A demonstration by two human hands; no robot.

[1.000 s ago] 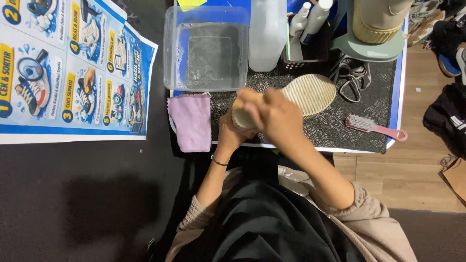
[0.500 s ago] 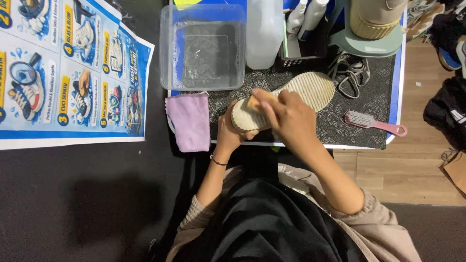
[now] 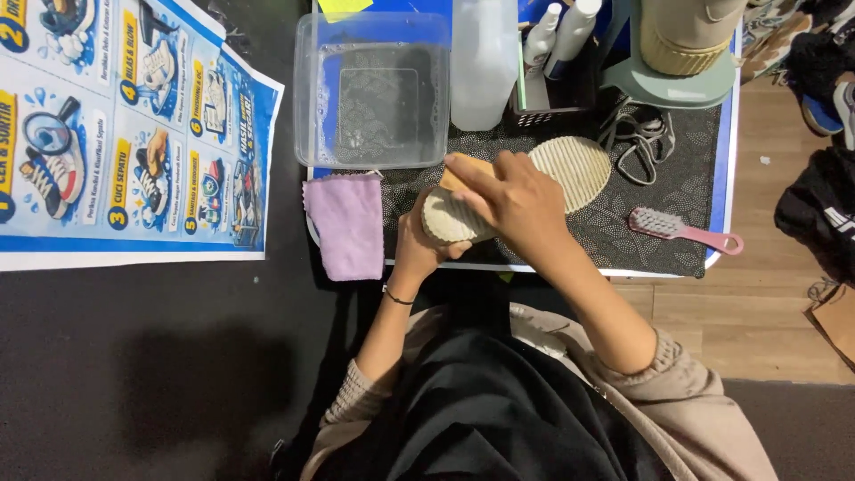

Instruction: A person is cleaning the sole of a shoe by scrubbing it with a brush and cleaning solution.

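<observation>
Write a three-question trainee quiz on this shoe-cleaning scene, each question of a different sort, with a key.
1. True or false: the pink brush is in the right hand.
2. What lies just left of the left hand? A) purple cloth B) white bottle C) laces
3. Fill in: the clear plastic tub stands at the mat's far ______ corner.

Key
1. False. It lies on the dark mat, apart from both hands. The right hand presses a wooden-backed brush onto the ribbed shoe sole, which the left hand holds at its near end.
2. A, the purple cloth.
3. Left.
</observation>
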